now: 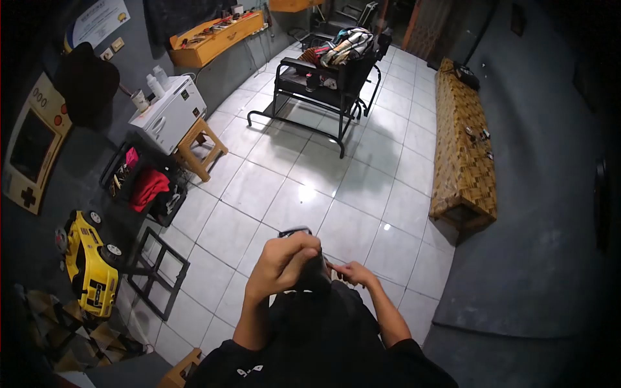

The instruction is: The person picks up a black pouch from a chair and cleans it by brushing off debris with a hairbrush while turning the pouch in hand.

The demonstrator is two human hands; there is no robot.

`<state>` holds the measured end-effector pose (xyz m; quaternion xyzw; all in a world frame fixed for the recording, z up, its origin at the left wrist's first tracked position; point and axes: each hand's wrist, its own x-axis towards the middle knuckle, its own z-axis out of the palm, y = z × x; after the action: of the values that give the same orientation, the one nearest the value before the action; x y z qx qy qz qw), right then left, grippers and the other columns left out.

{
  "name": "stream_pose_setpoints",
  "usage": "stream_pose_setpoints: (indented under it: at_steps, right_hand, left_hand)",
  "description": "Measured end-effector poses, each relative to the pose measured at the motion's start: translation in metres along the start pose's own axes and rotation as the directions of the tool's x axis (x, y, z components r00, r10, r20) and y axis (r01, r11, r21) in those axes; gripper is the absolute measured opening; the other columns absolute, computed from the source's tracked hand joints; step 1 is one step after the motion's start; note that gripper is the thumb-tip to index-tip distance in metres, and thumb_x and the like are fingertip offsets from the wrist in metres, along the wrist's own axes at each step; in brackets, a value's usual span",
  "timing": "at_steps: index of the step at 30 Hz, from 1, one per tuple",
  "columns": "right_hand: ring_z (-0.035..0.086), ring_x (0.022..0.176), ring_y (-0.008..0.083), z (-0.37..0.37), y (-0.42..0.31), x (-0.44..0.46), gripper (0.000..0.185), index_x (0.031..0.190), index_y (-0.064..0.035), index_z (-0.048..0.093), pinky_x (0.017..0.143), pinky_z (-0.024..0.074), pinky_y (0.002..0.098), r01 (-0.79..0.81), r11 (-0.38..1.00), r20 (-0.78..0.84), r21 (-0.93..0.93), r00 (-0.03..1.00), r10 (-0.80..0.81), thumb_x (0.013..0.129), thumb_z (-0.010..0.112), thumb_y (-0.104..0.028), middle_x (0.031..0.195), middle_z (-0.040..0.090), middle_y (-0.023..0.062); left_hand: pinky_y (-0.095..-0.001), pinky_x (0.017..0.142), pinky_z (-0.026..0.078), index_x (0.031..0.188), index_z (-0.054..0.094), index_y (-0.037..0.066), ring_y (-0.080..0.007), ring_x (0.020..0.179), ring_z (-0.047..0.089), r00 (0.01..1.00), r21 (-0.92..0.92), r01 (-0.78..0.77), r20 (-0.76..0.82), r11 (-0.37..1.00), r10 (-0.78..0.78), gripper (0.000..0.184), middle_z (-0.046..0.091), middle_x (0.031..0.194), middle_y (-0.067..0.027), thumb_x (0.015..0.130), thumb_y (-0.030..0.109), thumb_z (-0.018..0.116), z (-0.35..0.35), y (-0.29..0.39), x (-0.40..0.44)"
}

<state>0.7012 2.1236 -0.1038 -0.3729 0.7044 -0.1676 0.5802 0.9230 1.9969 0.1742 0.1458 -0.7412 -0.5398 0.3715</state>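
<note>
My left hand is raised in front of my chest, its fingers curled around a dark, smooth oblong object whose exact kind I cannot make out. The top end of that object shows just above my knuckles. Lower and to the right, my right hand is close beside the object. Its fingers are mostly curled, with the fingertips pointing left toward the object's side. Whether they touch it or pinch something small is too hard to tell. My black shirt lies behind both hands.
A black barber-style chair with cloths on it stands ahead on white tiles. To the right runs a woven bench. Leftward are a white cabinet, a wooden stool, a yellow toy car and a black frame.
</note>
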Motion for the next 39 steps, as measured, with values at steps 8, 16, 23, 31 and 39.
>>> stream_pose_setpoints:
  at_steps: [8,16,23,31,39]
  right_hand:
    - [0.063,0.06,0.0286,0.012,0.047,0.002,0.052,0.086,0.0013,0.065,0.056,0.0467,0.0353,0.044,0.949,-0.337,-0.314,0.929,-0.155,0.087,0.052,-0.049,0.07,0.065,0.0147]
    - [0.031,0.044,0.0036,-0.002,-0.118,-0.095,0.051,0.079,-0.0045,0.052,0.039,0.0255,0.0201,0.514,0.553,-0.148,0.655,0.806,-0.573,0.088,0.048,-0.055,0.056,0.037,-0.005]
    - [0.058,0.058,0.0232,0.021,-0.006,-0.017,0.047,0.073,-0.0003,0.064,0.057,0.0452,0.0344,0.101,0.978,-0.471,-0.183,0.864,-0.177,0.089,0.052,-0.043,0.066,0.061,0.0148]
    - [0.057,0.06,0.0262,0.032,0.029,-0.007,0.049,0.076,0.0011,0.062,0.056,0.0441,0.036,0.1,0.986,-0.512,-0.135,0.845,-0.156,0.092,0.047,-0.043,0.071,0.063,0.0132]
    - [0.038,0.057,0.0059,0.015,-0.128,-0.091,0.055,0.083,-0.0024,0.048,0.05,0.0313,0.0207,0.546,0.629,-0.226,0.553,0.825,-0.518,0.094,0.033,-0.054,0.065,0.04,-0.0021]
  left_hand:
    - [-0.0228,0.063,0.039,0.092,0.052,0.001,-0.011,0.066,0.044,0.962,0.027,0.225,-0.166,0.974,-0.218,0.014,0.048,0.071,-0.0047,0.096,0.013,0.047,0.004,0.0,0.001]
    - [-0.0237,0.059,0.038,0.089,0.052,0.0,-0.0124,0.062,0.045,0.971,0.104,0.19,-0.166,0.976,-0.171,0.007,0.05,0.071,-0.006,0.093,0.005,0.049,0.004,-0.005,-0.001]
    - [-0.0214,0.07,0.035,0.086,0.049,0.001,-0.0101,0.073,0.044,0.916,0.008,-0.019,-0.4,1.0,0.021,0.022,0.053,0.083,-0.0061,0.098,0.019,0.043,-0.016,-0.019,-0.015]
    - [-0.0185,0.062,0.033,0.085,0.052,0.0,-0.0061,0.067,0.038,0.933,-0.068,0.006,-0.358,0.998,-0.03,0.023,0.051,0.079,-0.0007,0.097,0.019,0.046,-0.015,-0.038,-0.012]
    - [-0.0209,0.063,0.035,0.081,0.051,-0.002,-0.0085,0.067,0.042,0.983,-0.067,-0.005,-0.185,0.998,-0.008,0.025,0.051,0.075,-0.0042,0.096,0.017,0.045,-0.009,-0.016,0.0]
